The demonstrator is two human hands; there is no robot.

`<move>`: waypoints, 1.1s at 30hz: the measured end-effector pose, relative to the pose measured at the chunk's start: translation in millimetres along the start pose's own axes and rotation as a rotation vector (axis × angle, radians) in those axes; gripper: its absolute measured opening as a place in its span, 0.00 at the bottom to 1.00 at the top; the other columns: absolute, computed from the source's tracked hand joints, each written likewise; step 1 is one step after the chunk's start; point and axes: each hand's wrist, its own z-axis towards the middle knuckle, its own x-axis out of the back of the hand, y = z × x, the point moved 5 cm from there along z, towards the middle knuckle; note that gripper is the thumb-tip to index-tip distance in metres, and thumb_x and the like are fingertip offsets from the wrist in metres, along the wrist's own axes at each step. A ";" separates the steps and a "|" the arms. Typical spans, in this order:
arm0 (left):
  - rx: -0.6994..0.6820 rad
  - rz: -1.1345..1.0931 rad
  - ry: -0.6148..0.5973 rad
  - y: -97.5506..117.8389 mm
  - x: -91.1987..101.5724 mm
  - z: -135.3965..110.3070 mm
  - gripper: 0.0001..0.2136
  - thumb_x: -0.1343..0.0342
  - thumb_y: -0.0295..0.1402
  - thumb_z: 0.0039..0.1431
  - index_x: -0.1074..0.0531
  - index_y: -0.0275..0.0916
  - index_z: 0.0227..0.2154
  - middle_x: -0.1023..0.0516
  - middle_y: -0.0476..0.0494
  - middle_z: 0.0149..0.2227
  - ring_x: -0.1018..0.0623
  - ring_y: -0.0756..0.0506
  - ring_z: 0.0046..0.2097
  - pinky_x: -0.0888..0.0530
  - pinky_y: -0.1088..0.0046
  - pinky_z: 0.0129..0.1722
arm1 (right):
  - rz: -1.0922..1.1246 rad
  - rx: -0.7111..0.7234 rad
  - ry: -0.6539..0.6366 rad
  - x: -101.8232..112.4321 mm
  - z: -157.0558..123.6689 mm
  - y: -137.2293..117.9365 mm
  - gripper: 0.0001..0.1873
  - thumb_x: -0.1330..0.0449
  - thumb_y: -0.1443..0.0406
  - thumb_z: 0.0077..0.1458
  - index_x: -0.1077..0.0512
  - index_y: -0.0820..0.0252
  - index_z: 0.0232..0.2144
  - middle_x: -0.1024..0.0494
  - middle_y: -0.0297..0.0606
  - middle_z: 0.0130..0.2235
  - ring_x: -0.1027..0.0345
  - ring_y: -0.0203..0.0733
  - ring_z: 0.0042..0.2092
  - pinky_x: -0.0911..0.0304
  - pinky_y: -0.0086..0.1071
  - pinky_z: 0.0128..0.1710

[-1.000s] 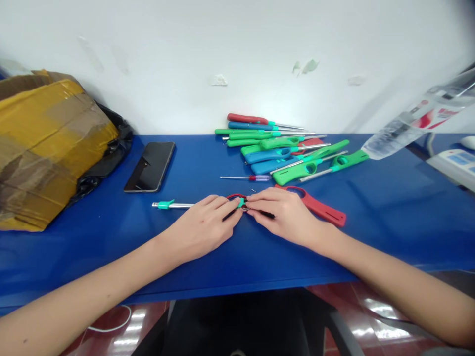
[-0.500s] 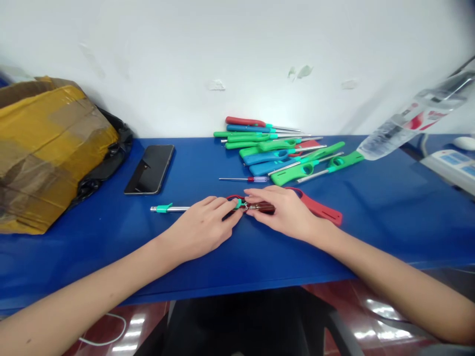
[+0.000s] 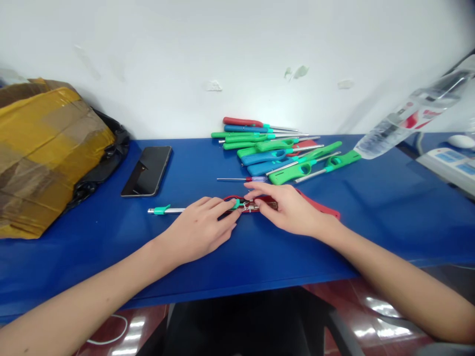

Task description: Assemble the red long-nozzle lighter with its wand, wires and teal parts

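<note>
A long-nosed gas lighter (image 3: 274, 205) lies on the table with its red handle opened up, showing a brownish tank and small metal parts. Its metal tube (image 3: 175, 210) points left and carries a green collar (image 3: 161, 210). My left hand (image 3: 203, 227) rests over the tube end, fingers closed on the lighter beside a green trigger piece (image 3: 236, 203). From the right, my right hand (image 3: 291, 210) reaches over the handle, thumb and a finger pinching at the small parts by the tank, index finger raised. Part of a red handle shell (image 3: 326, 211) shows behind that hand.
A small screwdriver (image 3: 241, 179) lies just beyond my hands. Behind it are several green, blue and red lighters (image 3: 293, 172) in a heap. A phone (image 3: 147, 171) and a taped carton (image 3: 48, 158) are at left, a water bottle (image 3: 404, 118) and white device (image 3: 452, 165) at right.
My right thumb and fingers have drawn back slightly and spread, uncovering more of the metal parts in the handle. My left hand keeps its hold on the lighter. The view has shifted a little.
</note>
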 end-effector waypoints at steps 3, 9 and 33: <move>0.019 -0.016 -0.010 -0.1 -2.0 -1.0 0.14 0.51 0.31 0.68 0.27 0.35 0.51 0.23 0.37 0.50 0.22 0.39 0.46 0.22 0.58 0.45 | -0.035 0.022 0.021 0.9 -1.0 0.4 0.17 0.46 0.71 0.60 0.27 0.58 0.50 0.19 0.41 0.49 0.22 0.44 0.46 0.26 0.36 0.43; 0.039 -0.023 -0.005 -0.6 -3.8 -2.1 0.15 0.51 0.32 0.68 0.28 0.34 0.53 0.23 0.35 0.51 0.22 0.38 0.47 0.22 0.57 0.46 | -0.105 0.091 0.084 7.8 -1.1 2.0 0.19 0.45 0.69 0.60 0.28 0.59 0.53 0.18 0.42 0.47 0.22 0.44 0.46 0.27 0.36 0.45; 0.252 -0.252 -0.175 -61.1 19.9 -15.6 0.17 0.39 0.47 0.58 0.22 0.38 0.41 0.26 0.37 0.56 0.28 0.37 0.57 0.28 0.54 0.57 | -0.471 -0.210 0.258 60.8 -109.4 49.8 0.17 0.44 0.58 0.63 0.28 0.54 0.52 0.21 0.44 0.48 0.25 0.54 0.47 0.28 0.48 0.47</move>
